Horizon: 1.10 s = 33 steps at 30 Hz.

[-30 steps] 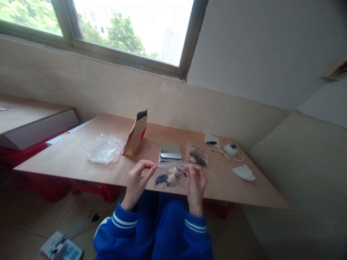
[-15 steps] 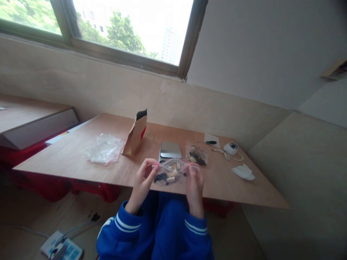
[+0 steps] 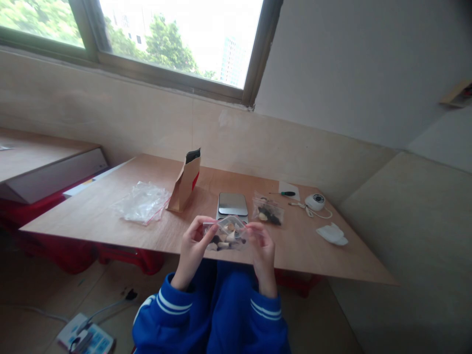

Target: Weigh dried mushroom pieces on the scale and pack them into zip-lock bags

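A clear zip bag (image 3: 230, 239) with a reddish seal hangs between my hands at the table's near edge. Pale and dark dried-looking pieces lie inside it. My left hand (image 3: 193, 250) pinches the seal's left end between thumb and fingers. At the right end, my right hand (image 3: 261, 253) is closed on the seal too. The bag's mouth peaks in the middle, parted a little. Just behind it sits a small digital scale (image 3: 232, 204), its front partly covered by the bag. A second filled zip bag (image 3: 268, 211) lies right of the scale.
An upright brown paper pouch (image 3: 184, 184) and a pile of clear bags (image 3: 143, 202) occupy the wooden table's (image 3: 295, 250) left side. Toward the right are a screwdriver (image 3: 287, 193), a small white fan (image 3: 314, 202) with its cord, and a crumpled tissue (image 3: 332, 234). A power strip (image 3: 85, 335) lies on the floor.
My hands have come slightly closer together, the right one moving left. The bag's mouth has buckled from a wide curve into a narrower peak.
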Each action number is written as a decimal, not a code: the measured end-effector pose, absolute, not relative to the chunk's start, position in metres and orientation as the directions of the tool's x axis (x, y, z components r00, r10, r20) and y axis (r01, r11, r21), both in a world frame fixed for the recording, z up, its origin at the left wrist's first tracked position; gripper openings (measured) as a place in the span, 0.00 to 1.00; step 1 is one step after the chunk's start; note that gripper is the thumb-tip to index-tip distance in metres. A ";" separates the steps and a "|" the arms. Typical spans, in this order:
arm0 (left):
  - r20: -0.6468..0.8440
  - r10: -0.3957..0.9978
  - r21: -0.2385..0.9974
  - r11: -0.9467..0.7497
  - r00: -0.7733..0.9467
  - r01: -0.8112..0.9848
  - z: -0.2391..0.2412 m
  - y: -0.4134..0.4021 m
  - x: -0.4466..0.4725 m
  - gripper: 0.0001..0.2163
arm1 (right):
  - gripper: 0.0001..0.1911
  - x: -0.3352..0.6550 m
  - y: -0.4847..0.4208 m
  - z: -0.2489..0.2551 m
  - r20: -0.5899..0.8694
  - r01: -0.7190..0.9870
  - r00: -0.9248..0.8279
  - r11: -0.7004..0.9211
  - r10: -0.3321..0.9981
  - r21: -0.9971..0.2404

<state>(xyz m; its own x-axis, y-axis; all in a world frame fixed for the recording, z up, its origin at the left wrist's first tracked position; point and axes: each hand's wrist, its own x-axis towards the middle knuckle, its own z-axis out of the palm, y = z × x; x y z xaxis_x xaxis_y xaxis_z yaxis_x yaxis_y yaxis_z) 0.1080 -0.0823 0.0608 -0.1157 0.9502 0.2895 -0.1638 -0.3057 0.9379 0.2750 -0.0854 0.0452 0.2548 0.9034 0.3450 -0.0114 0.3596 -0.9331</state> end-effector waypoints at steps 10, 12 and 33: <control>0.228 0.966 0.923 -0.255 -0.124 -0.290 0.056 -0.081 0.105 0.09 | 0.08 0.276 -0.082 0.043 0.375 -0.018 0.229 0.389 0.898 -0.921; 0.229 0.966 0.920 -0.255 -0.120 -0.298 0.055 -0.081 0.105 0.09 | 0.07 0.276 -0.082 0.044 0.405 -0.004 0.233 0.417 0.884 -0.909; 0.201 0.971 0.926 -0.232 -0.130 -0.299 0.053 -0.080 0.104 0.08 | 0.08 0.275 -0.083 0.043 0.411 0.034 0.393 0.433 0.823 -0.901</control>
